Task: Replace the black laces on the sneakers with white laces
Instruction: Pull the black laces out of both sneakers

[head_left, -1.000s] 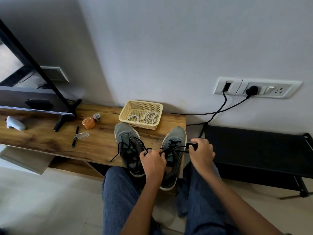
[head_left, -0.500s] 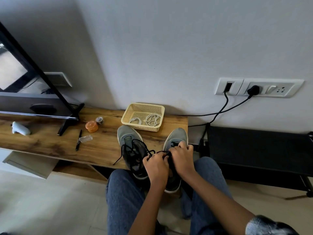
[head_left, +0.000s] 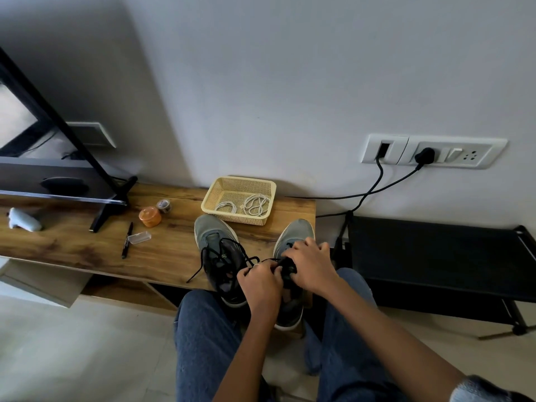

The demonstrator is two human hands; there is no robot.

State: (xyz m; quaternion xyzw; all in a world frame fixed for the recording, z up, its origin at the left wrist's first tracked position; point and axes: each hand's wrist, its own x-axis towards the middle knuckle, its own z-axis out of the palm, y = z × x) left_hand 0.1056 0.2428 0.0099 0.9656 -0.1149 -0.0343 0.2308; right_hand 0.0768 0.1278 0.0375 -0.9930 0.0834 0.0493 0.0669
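Two grey sneakers stand on the wooden bench [head_left: 162,250], toes toward the wall. The left sneaker [head_left: 220,250] has loose black laces [head_left: 203,266] trailing off its side. Over the right sneaker [head_left: 293,236], my left hand [head_left: 261,282] pinches a black lace [head_left: 272,260] near the tongue. My right hand [head_left: 311,268] grips the bunched black lace on top of that shoe. White laces [head_left: 255,205] lie coiled in a cream basket [head_left: 213,195] behind the shoes.
On the bench's left half lie an orange jar [head_left: 150,216], a small tape roll [head_left: 164,205], a black marker [head_left: 127,239], a clear cap [head_left: 139,237], a white tool [head_left: 23,223] and a TV stand foot [head_left: 113,204]. A black rack [head_left: 435,256] stands right. Cables [head_left: 374,192] hang from wall sockets.
My right hand, which held the lace pulled out to the right, has come back in over the right sneaker beside my left hand. The camera has shifted slightly.
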